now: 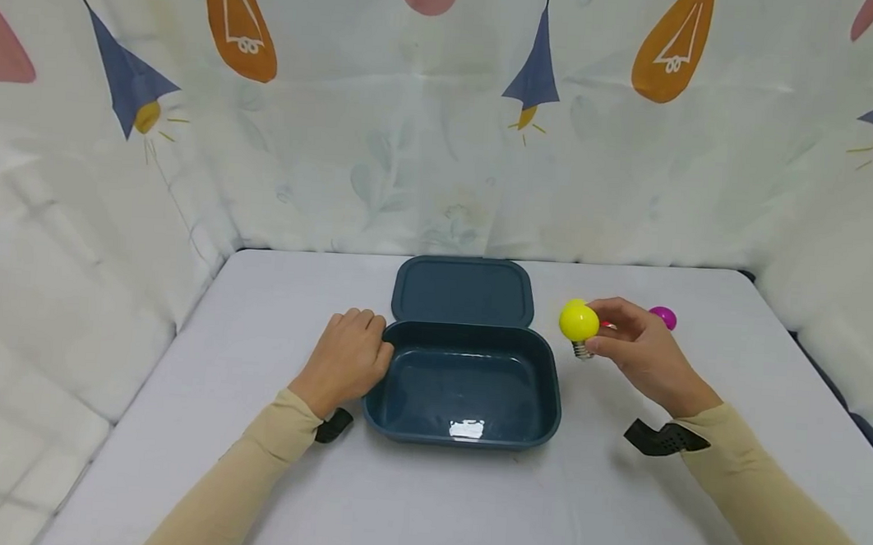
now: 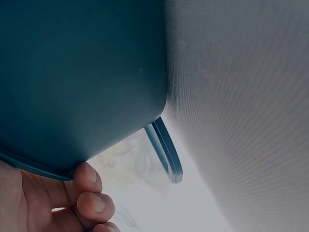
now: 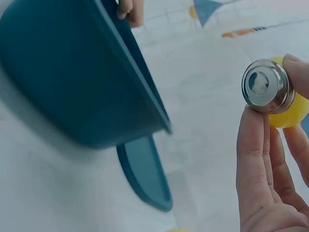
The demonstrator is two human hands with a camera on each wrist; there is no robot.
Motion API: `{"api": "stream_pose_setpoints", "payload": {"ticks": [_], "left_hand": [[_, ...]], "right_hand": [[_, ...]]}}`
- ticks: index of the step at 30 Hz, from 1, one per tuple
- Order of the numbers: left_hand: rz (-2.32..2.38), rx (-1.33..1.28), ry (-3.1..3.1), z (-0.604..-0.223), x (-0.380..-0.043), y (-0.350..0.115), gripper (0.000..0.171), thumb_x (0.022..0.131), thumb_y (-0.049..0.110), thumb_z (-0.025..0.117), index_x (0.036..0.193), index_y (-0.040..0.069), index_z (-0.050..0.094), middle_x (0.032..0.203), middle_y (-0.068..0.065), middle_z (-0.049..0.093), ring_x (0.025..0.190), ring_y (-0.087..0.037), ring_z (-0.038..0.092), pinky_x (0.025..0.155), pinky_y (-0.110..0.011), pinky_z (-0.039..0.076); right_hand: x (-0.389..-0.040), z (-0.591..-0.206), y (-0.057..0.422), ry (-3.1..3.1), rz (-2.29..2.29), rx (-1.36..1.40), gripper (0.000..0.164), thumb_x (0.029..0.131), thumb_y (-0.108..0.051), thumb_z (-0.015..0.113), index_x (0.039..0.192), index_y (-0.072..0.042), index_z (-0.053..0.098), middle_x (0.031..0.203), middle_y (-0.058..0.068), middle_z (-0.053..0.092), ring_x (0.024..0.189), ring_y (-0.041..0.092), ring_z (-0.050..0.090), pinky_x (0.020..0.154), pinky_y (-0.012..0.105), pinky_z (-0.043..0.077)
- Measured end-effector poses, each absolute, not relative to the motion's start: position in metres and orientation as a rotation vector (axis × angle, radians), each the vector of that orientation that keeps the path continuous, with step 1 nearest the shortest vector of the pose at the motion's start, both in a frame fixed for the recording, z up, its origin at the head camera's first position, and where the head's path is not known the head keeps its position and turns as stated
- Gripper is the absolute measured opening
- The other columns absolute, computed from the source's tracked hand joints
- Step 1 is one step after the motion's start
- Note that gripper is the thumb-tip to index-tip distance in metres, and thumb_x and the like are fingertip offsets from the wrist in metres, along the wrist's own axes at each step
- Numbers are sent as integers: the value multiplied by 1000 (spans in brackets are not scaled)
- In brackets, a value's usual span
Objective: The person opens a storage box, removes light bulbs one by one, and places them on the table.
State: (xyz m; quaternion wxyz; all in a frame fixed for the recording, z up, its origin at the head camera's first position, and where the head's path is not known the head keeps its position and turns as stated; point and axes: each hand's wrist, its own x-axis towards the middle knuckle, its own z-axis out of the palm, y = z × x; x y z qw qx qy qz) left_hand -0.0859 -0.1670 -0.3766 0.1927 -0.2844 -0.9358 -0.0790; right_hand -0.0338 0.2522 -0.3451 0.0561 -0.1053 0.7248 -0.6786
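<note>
A yellow light bulb (image 1: pixel 578 320) with a silver screw base (image 1: pixel 582 351) is held upright above the table, right of the dark blue box (image 1: pixel 370 413). My right hand (image 1: pixel 643 353) pinches it between thumb and fingers; in the right wrist view its metal base (image 3: pixel 268 87) faces the camera. The box is uncovered, and no item shows inside. At the box's rear left corner my left hand (image 1: pixel 349 357) grips the rim, and its curled fingertips (image 2: pixel 96 204) appear at the corner in the left wrist view. Flat behind the box lies its matching lid (image 1: pixel 463 290).
Behind my right hand a magenta bulb (image 1: pixel 663 317) lies on the white table (image 1: pixel 468 513), partly hidden. A small red thing (image 1: pixel 607 324) peeks between the right fingers. Something yellow (image 3: pixel 178 230) shows at the right wrist view's bottom edge. Printed fabric walls (image 1: pixel 441 182) enclose the table.
</note>
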Motion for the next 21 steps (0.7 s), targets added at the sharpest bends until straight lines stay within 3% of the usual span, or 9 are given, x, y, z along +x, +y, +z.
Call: {"api": "stream_pose_setpoints", "payload": {"ticks": [9,21], "left_hand": [[-218,-794,-2643,-377,-86,-166,22,95,13,51,73,8,50,68,-5,42,67,-24,39,66,-34,30],[-225,-811,-2597,-379,-87,-166,22,93,11,52,72,8,49,67,-5,40,66,-25,40,66,-34,30]], "right_hand": [[-34,-363,270,2279,-2021,-88,41,100,-17,67,139,-15,56,132,-4,57,113,11,61,94,15,55],[-38,-380,286,2177,-2193,30,39,99,-15,69,136,-10,57,127,-1,56,110,10,60,93,15,56]]}}
